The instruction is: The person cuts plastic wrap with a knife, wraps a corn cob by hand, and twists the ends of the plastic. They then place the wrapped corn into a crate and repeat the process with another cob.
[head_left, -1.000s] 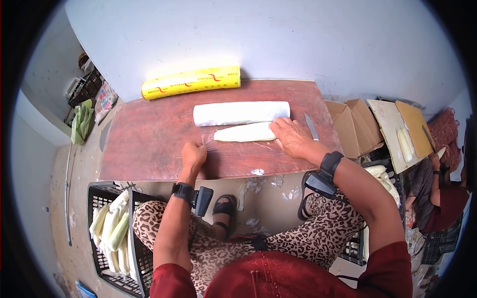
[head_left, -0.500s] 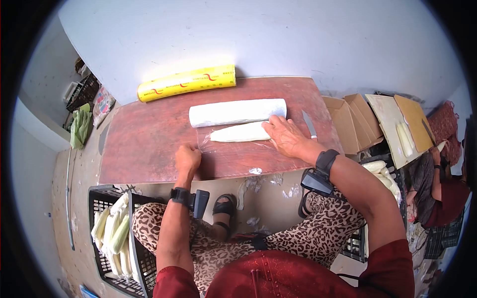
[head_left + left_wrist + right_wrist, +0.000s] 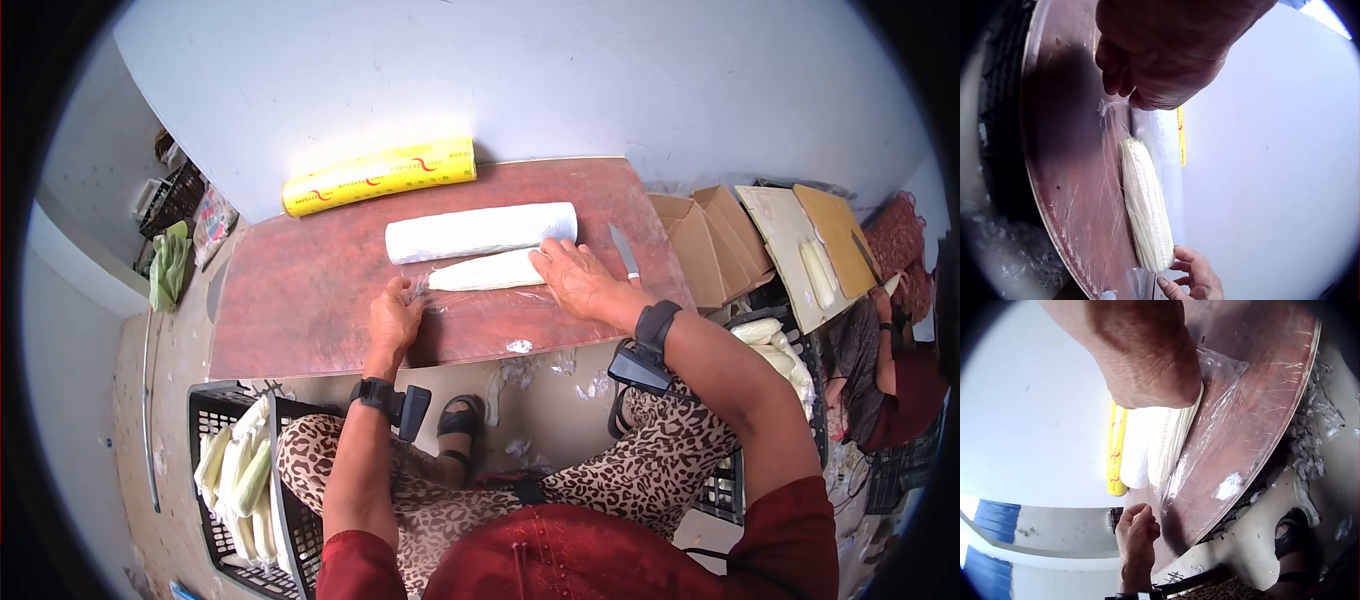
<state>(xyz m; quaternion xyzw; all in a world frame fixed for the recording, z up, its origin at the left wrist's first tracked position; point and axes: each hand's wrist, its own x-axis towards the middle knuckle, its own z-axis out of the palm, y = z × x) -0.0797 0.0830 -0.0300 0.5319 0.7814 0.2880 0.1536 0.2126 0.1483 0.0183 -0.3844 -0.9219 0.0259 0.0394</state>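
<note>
A pale corn cob point(image 3: 485, 272) with some husk lies on clear film on the red-brown table point(image 3: 290, 270), just in front of a white film roll point(image 3: 480, 232). The right hand point(image 3: 580, 283) holds the cob's thick end; in the left wrist view its fingers point(image 3: 1192, 275) touch that end. At the cob's narrow tip, the left hand point(image 3: 396, 318) pinches the edge of the clear film between thumb and curled fingers. The left wrist view shows the film point(image 3: 1110, 112) stretched from those fingertips toward the cob point(image 3: 1146, 206).
A yellow printed roll point(image 3: 380, 178) lies along the table's back edge. To the right of the right hand is a knife point(image 3: 624, 252). Crates of corn point(image 3: 240, 480) stand at both sides below the table. Cardboard point(image 3: 715, 245) and another person point(image 3: 890, 390) are at the right.
The left hand has moved up slightly, closer to the cob's tip and the white roll. The right hand has stayed at the cob's thick end.
</note>
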